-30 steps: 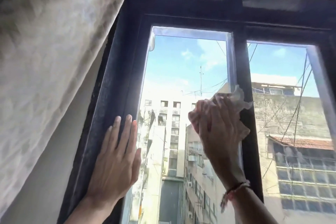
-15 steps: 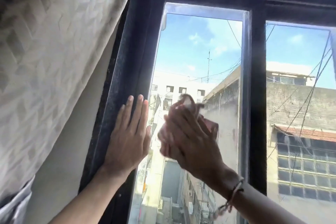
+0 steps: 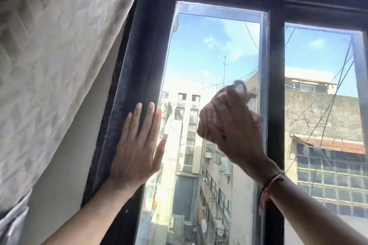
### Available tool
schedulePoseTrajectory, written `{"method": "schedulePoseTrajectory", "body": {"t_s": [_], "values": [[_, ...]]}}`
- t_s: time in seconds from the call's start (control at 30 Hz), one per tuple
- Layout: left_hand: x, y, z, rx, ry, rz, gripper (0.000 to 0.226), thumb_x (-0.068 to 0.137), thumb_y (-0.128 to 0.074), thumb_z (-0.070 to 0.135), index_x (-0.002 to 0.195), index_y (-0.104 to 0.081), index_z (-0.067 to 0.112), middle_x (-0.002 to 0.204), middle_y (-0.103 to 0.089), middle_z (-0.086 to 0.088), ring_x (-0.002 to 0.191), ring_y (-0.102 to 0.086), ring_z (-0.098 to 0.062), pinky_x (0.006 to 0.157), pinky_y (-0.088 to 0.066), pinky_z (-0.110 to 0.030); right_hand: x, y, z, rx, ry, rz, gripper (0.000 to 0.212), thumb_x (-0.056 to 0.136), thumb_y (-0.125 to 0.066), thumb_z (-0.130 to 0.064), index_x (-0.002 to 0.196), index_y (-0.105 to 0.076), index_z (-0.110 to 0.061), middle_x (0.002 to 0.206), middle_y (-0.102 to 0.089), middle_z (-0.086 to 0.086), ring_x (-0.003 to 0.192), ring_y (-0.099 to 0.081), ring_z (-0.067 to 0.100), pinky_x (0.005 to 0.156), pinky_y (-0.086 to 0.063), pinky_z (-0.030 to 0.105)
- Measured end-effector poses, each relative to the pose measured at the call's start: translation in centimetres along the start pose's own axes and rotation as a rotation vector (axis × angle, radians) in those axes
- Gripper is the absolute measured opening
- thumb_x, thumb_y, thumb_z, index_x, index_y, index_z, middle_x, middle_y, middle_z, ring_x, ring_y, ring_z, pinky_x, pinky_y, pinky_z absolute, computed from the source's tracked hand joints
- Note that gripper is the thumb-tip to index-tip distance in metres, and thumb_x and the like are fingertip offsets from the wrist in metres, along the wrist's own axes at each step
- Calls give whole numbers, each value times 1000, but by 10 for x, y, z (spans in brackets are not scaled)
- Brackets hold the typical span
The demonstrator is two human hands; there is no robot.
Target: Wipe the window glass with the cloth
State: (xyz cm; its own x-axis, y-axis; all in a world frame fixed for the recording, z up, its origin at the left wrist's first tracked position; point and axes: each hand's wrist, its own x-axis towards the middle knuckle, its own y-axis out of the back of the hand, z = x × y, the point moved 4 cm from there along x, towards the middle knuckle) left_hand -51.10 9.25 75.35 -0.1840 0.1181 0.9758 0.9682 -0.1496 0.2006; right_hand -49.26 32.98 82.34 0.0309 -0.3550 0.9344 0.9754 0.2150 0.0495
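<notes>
The window glass (image 3: pixel 209 49) is a tall narrow pane in a dark frame (image 3: pixel 137 77), showing sky and buildings outside. My right hand (image 3: pixel 229 125) is blurred with motion and presses a small pale cloth (image 3: pixel 240 87) against the right half of the pane; only a crumpled bit of cloth shows above the fingers. A thread bracelet circles that wrist. My left hand (image 3: pixel 137 145) lies flat with fingers spread on the frame's left upright, its thumb over the glass edge.
A cream patterned curtain (image 3: pixel 59 55) hangs at the left, beside the frame. A dark mullion (image 3: pixel 275 105) separates this pane from a second pane (image 3: pixel 322 65) on the right. The frame's top bar runs overhead.
My right hand with the cloth swept left across the pane, then back right and slightly up. My left hand stayed flat on the frame. The view shifted a little.
</notes>
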Motion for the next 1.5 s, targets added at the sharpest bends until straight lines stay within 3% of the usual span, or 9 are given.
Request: {"method": "schedulePoseTrajectory", "body": {"t_s": [0.1,0.3,0.47,0.7,0.8,1.1,1.2,1.37,1.5], "values": [[0,-1,-1,12,8,-3,71,103,-16,49,161,-21,8,172,-17,-15,161,-9,-36,130,-25,-60,18,-4,-5,-38,-257,145,46,112,-39,-44,134,-61,-10,155,-52,19,153,-42,35,125,-43,61],[-3,5,2,25,5,-43,69,102,-19,44,161,-20,8,171,-16,-18,160,-9,-39,130,-23,-63,-37,-25,-60,42,364,-54,58,108,-41,-56,142,-65,-16,162,-53,17,160,-37,32,135,-30,55],[-7,3,2,29,-10,-16,72,100,-25,46,159,-23,6,170,-22,-18,160,-14,-39,127,-28,-63,-7,0,-7,35,-283,70,50,110,-41,-49,143,-62,-18,173,-37,11,167,-17,33,135,-23,62],[-4,-3,-5,75,-10,-91,78,99,-23,54,161,-19,8,172,-17,-18,161,-10,-38,128,-24,-63,-110,-14,-57,312,-64,35,26,81,-83,-25,107,-76,-22,167,-46,-2,164,-30,20,129,-36,40],[-8,-1,-4,51,62,-124,82,98,-13,62,162,-15,9,173,-15,-17,162,-7,-36,129,-21,-64,-115,8,-46,411,-62,-56,7,88,-81,-23,88,-74,-24,159,-59,-8,161,-32,5,96,-62,49],[31,18,179,-156,-99,38,73,101,-32,54,163,-16,19,175,-11,-12,163,-12,-27,130,-18,-64,-128,138,173,452,-479,359,42,89,-69,-31,129,-65,-18,152,-44,11,141,-52,22,113,-59,32],[51,3,220,-106,-158,18,73,101,-30,57,162,-21,18,174,-17,-13,162,-16,-29,127,-21,-67,-135,140,246,364,-609,313,51,89,-57,-31,131,-67,-4,147,-49,16,137,-52,30,124,-31,8],[58,-25,233,15,-148,13,75,100,-28,61,163,-13,24,175,-13,-8,162,-12,-28,126,-19,-70,-131,93,279,85,-550,118,74,94,-29,-38,151,-51,4,161,-48,25,155,-38,41,134,-28,55],[58,-32,232,60,-154,92,74,100,-32,58,163,-13,24,175,-12,-7,163,-12,-28,126,-18,-69,-82,69,259,-8,-507,189,62,106,-25,-40,142,-59,-2,151,-63,21,151,-48,35,133,-32,58]]}}
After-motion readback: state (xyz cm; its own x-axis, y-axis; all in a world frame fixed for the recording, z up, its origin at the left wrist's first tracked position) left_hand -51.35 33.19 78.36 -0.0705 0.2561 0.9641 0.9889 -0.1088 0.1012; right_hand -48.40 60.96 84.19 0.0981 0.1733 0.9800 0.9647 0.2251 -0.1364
